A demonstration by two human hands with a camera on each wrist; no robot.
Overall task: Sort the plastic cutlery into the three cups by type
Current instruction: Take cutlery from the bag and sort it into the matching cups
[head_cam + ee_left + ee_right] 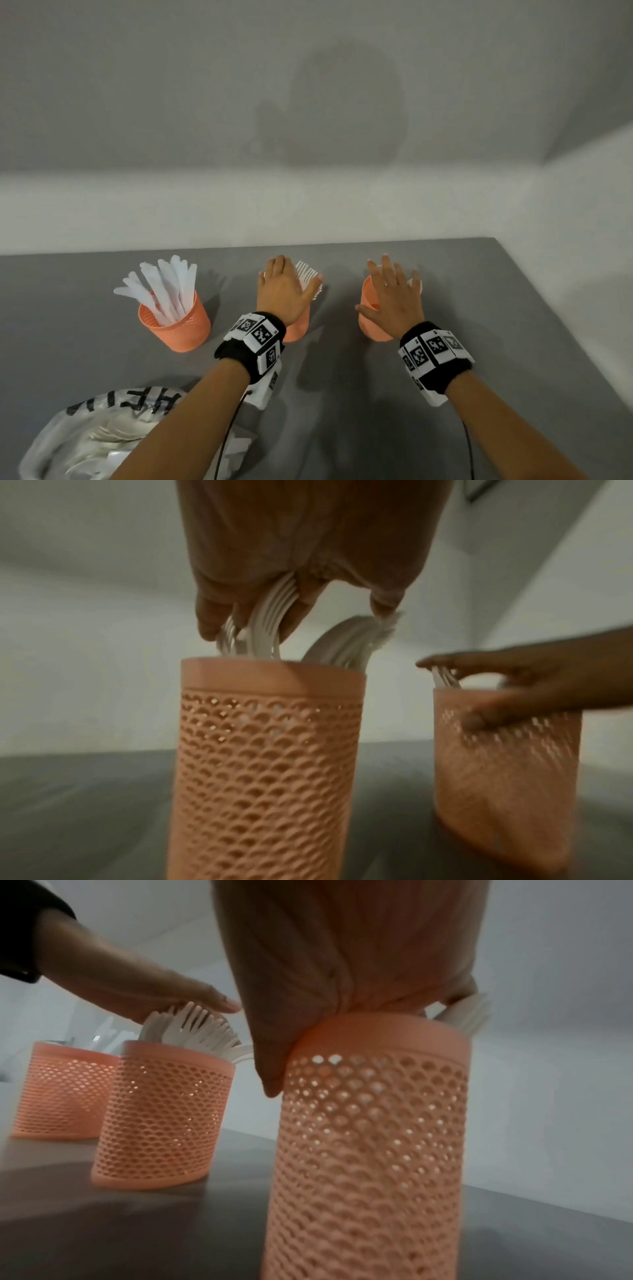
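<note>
Three orange mesh cups stand in a row on the grey table. White knives fan out of the left cup. My left hand lies flat over the middle cup, its straight fingers touching the tops of the white forks. Over the right cup my right hand is spread, palm down on the rim, and its thumb lies against the cup's side. Some white cutlery pokes out under its fingers; I cannot tell its type.
A clear plastic bag with black lettering lies at the near left and holds white cutlery. The table's back edge meets a white wall right behind the cups. The table's right edge runs close beside the right cup.
</note>
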